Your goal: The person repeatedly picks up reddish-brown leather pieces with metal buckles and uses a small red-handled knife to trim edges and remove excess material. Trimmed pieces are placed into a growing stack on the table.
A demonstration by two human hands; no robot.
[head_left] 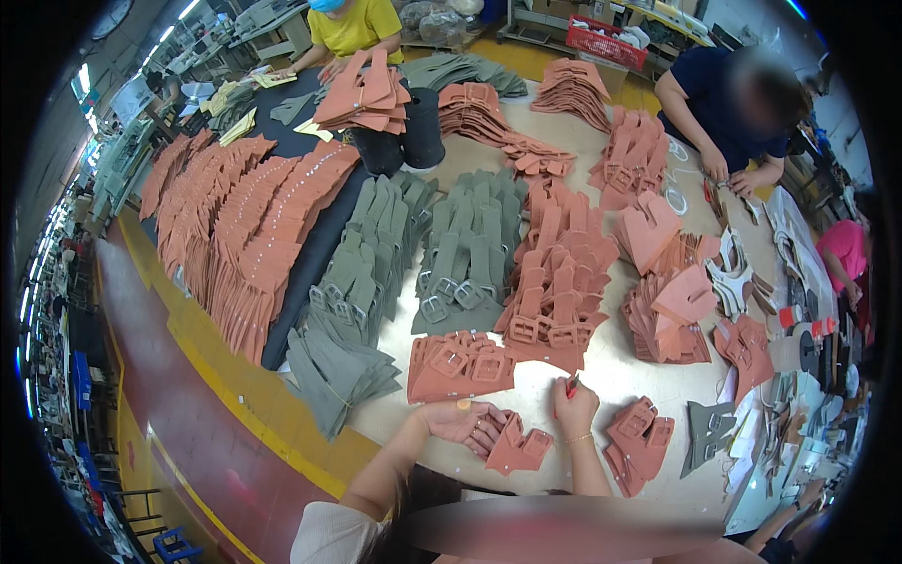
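Left hand: mine (pixel 462 425) is turned partly palm up, fingers at the near piece's edge; I cannot tell if they pinch it
Right hand: mine (pixel 576 410) is closed round a small red tool (pixel 571 388), apart from the left and just beyond the piece's right side
Near piece: coral, buckled (pixel 513 458), on or just above the bench (pixel 611 381) between my hands; I'd judge it the one being worked on, and cannot tell how much it lacks
Front pile: coral pieces with buckles (pixel 434 383) just ahead of my left hand; whether finished or waiting, I cannot tell
Right pile: more buckled coral pieces (pixel 634 449) to the right of my right hand, perhaps done, since they lie apart from the big stacks
Straps: green (pixel 460 249) and coral (pixel 559 268) stacks further in, buckles on at the near ends, so that step looks done there
Panels: coral rows (pixel 282 221) at far left, no buckles that I can see
Overall: plenty seems left, going by the stacks
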